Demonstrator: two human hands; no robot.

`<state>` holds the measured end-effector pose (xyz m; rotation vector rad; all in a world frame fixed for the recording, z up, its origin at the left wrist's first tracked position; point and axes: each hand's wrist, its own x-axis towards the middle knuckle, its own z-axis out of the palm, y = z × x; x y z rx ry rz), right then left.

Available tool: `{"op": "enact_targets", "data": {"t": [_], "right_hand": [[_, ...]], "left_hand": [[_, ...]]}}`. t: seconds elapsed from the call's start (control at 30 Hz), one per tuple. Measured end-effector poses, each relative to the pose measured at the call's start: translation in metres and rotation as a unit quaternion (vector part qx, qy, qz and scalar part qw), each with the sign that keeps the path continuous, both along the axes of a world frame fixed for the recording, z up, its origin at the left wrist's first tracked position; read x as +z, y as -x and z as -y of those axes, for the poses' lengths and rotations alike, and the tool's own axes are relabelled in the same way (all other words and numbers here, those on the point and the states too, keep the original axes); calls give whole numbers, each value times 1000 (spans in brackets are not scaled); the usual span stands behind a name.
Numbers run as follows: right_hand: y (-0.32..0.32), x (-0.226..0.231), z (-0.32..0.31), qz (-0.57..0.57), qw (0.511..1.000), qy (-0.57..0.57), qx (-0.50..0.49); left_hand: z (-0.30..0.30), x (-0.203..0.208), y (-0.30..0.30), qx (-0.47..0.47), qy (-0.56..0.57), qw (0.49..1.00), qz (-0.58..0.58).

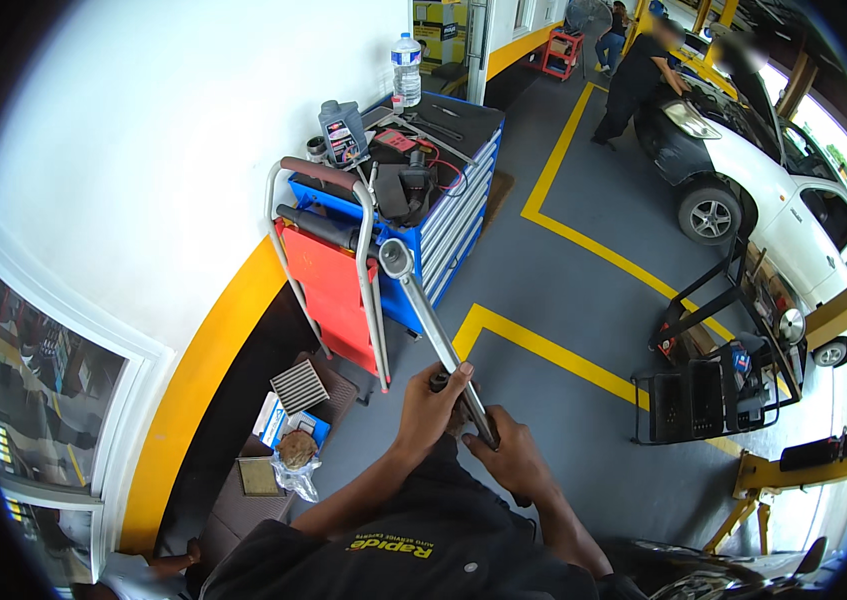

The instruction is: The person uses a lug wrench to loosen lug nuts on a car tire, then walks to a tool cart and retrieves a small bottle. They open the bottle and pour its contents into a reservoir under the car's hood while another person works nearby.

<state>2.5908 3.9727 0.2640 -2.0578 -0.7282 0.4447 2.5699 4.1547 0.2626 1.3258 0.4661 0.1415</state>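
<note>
A long silver ratchet wrench [432, 325] slants up and to the left in front of me, its round head [395, 258] at the far end. My left hand [428, 408] is closed around the middle of its shaft, thumb laid along the metal. Something small and dark [439, 381] shows by the left fingers; its kind is unclear. Lower down, my right hand [511, 455] grips the dark handle end.
A blue tool cabinet [458, 230] bears tools, a grey oil bottle [343, 133] and a water bottle [406, 70]. Against it leans a red folding seat [331, 290] with a metal frame. Filters [300, 387] lie left. A black cart [708, 390] and white car [773, 205] stand right, people [638, 80] beyond.
</note>
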Motion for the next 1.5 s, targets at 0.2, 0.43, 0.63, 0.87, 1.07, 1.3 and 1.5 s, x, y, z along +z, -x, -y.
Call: {"op": "enact_targets", "data": {"t": [0.2,0.43,0.63,0.87,1.07,1.3,1.5], "right_hand": [[-190,2,8,-41,997,6,-65],[-425,-33,9,-84,988,12,-126],[-638,-33,-12,-33,996,47,-71],[-841,-43,-117,-35,995,49,74],[-946,-86,-260,-7,987,-9,160],[-1010,-100,-392,-80,973,30,216],[-1037,-113,-448,203,918,97,328]], "left_hand": [[-17,13,-194,-179,0,983,-49],[-36,-45,-404,-192,46,971,-133],[-76,-62,-554,1,99,991,-91],[-149,-54,-666,252,46,966,-31],[-246,-112,-765,323,-281,902,-58],[-313,-145,-856,393,-450,792,-124],[-340,-134,-890,438,-395,772,-238]]}}
